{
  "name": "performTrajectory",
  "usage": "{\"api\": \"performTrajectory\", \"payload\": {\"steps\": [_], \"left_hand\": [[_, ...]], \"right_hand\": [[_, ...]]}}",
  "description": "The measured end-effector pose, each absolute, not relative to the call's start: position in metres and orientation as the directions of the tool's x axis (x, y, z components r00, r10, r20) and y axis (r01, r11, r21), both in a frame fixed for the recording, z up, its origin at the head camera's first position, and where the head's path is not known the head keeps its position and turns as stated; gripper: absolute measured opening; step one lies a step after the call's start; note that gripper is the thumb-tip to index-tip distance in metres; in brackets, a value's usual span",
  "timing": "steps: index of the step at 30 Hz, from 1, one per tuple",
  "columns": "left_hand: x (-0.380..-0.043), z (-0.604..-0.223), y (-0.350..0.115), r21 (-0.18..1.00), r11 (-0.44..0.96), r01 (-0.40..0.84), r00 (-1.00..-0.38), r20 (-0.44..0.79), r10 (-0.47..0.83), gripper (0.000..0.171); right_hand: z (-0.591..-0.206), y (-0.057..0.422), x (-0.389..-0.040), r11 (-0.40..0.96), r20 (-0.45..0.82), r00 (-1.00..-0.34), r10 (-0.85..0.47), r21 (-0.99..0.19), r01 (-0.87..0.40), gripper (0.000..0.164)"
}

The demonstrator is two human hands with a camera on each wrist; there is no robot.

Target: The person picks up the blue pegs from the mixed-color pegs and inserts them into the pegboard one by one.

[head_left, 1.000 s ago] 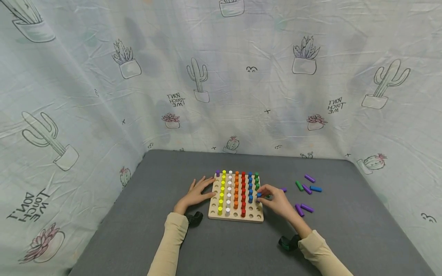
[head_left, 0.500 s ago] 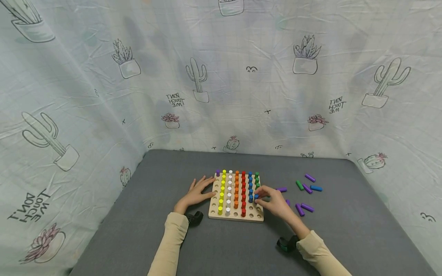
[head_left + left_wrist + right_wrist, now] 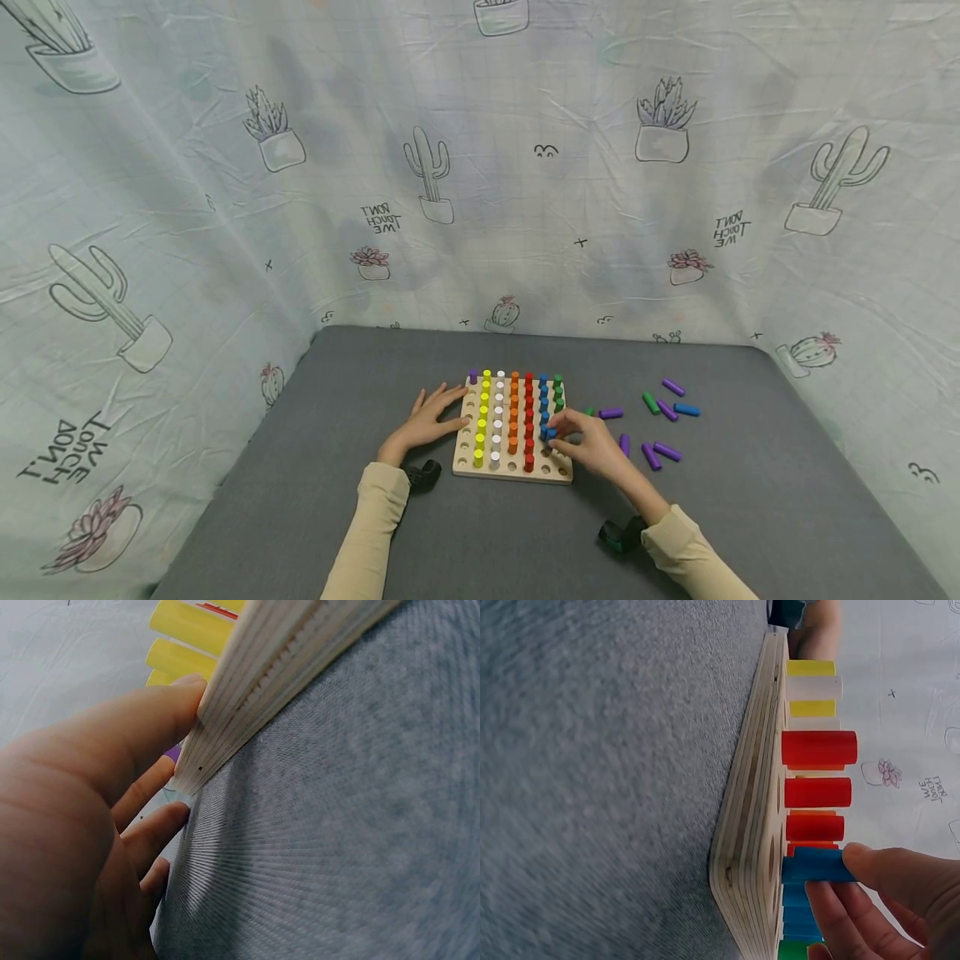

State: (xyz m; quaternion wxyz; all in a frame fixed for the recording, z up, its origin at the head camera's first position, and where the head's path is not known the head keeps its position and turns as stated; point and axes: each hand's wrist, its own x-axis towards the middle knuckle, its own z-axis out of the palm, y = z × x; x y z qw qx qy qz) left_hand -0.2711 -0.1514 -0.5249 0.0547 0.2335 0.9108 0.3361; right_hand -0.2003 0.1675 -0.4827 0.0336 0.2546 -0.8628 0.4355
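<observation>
A wooden pegboard (image 3: pixel 517 477) on the grey table carries columns of yellow, white, orange, red, blue and green pegs, with one purple peg (image 3: pixel 473 377) at the far left corner. My right hand (image 3: pixel 592 443) pinches a blue peg (image 3: pixel 821 865) between thumb and fingers. That peg's lower end is right at the board's face, in line with the other blue pegs (image 3: pixel 798 895). My left hand (image 3: pixel 426 425) rests at the board's left side, fingers spread. In the left wrist view its thumb (image 3: pixel 169 705) lies along the board's edge, near some yellow pegs (image 3: pixel 191 631).
Right of the board lie several loose purple pegs (image 3: pixel 667 452), a green peg (image 3: pixel 650 404) and a blue peg (image 3: pixel 686 410). A white cloth (image 3: pixel 525 192) printed with cacti hangs behind and beside the table (image 3: pixel 390 354).
My right hand has moved the blue peg leftward, from the green column to the near end of the blue column. The left hand stays where it was.
</observation>
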Motion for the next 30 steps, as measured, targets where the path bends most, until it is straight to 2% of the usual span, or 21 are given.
{"api": "performTrajectory", "payload": {"steps": [10,22,28,30], "left_hand": [[-0.272,-0.524,-0.152,0.638,0.668,0.383,-0.884,0.044,0.465,0.066],[-0.271,-0.525,-0.152,0.642,0.656,0.396,-0.878,0.055,0.476,0.065],[-0.270,-0.524,-0.152,0.638,0.659,0.398,-0.878,0.056,0.475,0.065],[-0.270,-0.524,-0.152,0.639,0.660,0.396,-0.879,0.055,0.474,0.065]], "right_hand": [[-0.483,0.160,-0.196,0.500,0.211,-0.881,-0.424,-0.756,-0.422,0.021],[-0.484,0.162,-0.197,0.478,0.209,-0.864,-0.458,-0.761,-0.438,0.020],[-0.465,0.156,-0.186,0.463,0.227,-0.851,-0.474,-0.757,-0.460,0.020],[-0.469,0.156,-0.187,0.470,0.235,-0.848,-0.475,-0.747,-0.470,0.020]]}}
